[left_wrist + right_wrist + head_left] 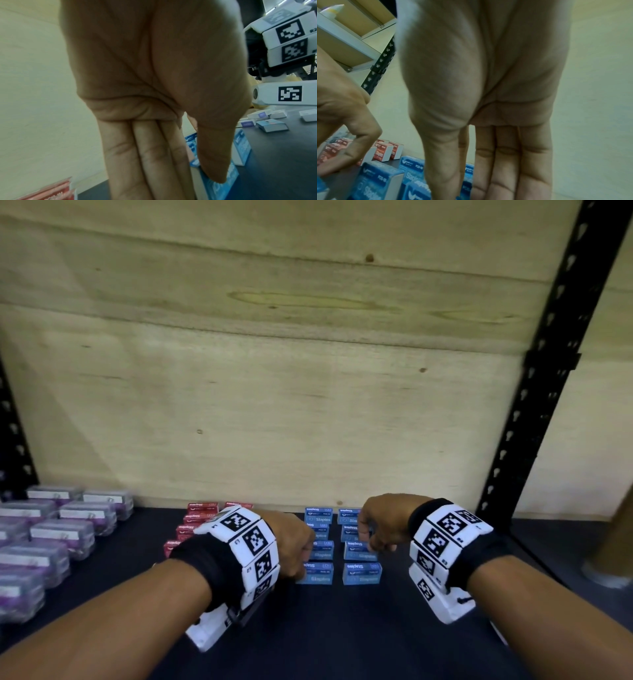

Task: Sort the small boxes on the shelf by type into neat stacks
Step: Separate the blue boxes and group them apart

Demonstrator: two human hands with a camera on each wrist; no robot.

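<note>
- Clear purple boxes (51, 529) sit at the frame's lower left; red staple boxes (197, 517) line up just left of centre on the shelf (342, 628).
- The left hand (291, 546), fingers straight, pinches the nearest blue staple box (317, 573) with its thumb.
- The right hand (380, 525) curls down onto the right blue column (360, 553); its grip cannot be told.
- The boxes look small, stiff and dense, best pinched across their short sides.
</note>
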